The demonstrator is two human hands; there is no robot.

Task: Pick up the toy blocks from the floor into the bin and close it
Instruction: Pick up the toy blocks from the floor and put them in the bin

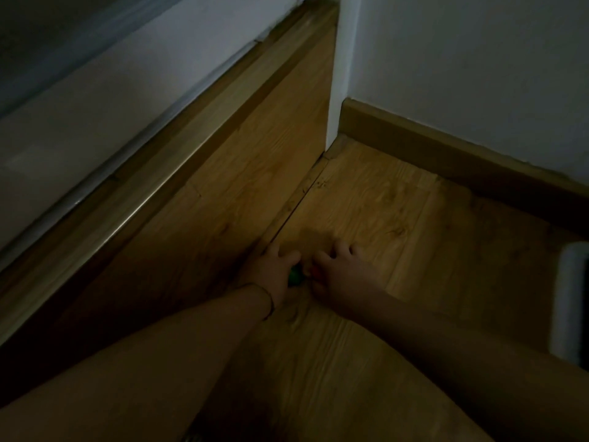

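Gathering step, I judge: on the dim wooden plank floor (398,199) my left hand (276,271) curls round a small green toy block (295,277), my right hand (339,277) round a small red toy block (315,272); next, lift both to a bin I cannot make out.

I see a dim wood-plank floor (366,193), green block (295,277) and red block (315,272) on it, white object (570,301) far right

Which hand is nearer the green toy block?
Left, narrowly. The left hand lies against the green toy block, on the block's left side; the right hand sits just to the block's right.
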